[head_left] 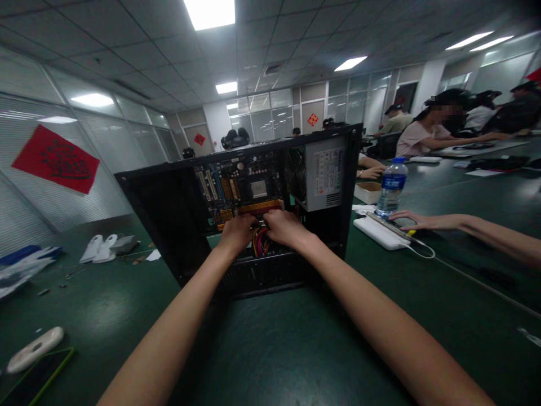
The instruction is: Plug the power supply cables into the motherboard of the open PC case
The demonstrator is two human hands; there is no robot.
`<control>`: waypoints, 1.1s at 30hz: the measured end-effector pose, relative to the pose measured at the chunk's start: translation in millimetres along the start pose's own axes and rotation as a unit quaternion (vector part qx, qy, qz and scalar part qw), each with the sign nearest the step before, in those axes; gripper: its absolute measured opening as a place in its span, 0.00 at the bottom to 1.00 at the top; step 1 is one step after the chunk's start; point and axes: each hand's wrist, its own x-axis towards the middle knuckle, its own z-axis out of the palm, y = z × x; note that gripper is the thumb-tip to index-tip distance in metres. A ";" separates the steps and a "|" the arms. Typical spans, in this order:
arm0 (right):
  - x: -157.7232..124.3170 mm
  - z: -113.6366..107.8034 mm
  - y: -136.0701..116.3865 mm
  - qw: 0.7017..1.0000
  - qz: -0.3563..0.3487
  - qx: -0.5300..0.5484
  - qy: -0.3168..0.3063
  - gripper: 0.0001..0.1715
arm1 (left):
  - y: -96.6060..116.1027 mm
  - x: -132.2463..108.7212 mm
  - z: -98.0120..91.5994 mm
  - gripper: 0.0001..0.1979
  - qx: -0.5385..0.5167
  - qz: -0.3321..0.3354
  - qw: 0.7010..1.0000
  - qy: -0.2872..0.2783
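Observation:
An open black computer case (pixel 169 225) lies on its side on the dark green table (pixel 274 349), showing its motherboard (pixel 240 189) and a grey power supply (pixel 323 172) with a fan. Both my hands reach into the case, side by side at the lower edge of the motherboard. My left hand (pixel 237 231) has its fingers curled down. My right hand (pixel 285 226) is also curled, just above a bundle of coloured cables (pixel 262 243). What the fingers grip is hidden.
A water bottle (pixel 391 194) and a white flat device (pixel 380 231) stand right of the case, where another person's hand (pixel 408 219) rests. Other people sit at the far right. White items (pixel 99 248) lie at the left, a white object (pixel 36 348) near the front left corner.

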 end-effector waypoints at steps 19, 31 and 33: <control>2.5 5.6 1.6 0.999 -0.024 0.022 0.004 0.14 | 8.7 2.3 -4.1 0.15 0.056 -0.007 0.998 -0.040; 2.3 5.9 2.3 0.999 -0.033 0.027 -0.008 0.13 | 8.2 5.6 -2.4 0.15 0.047 -0.020 0.998 -0.039; 2.4 6.2 2.5 0.999 -0.033 0.027 -0.009 0.14 | 7.6 6.1 -0.9 0.15 0.051 -0.021 0.998 -0.037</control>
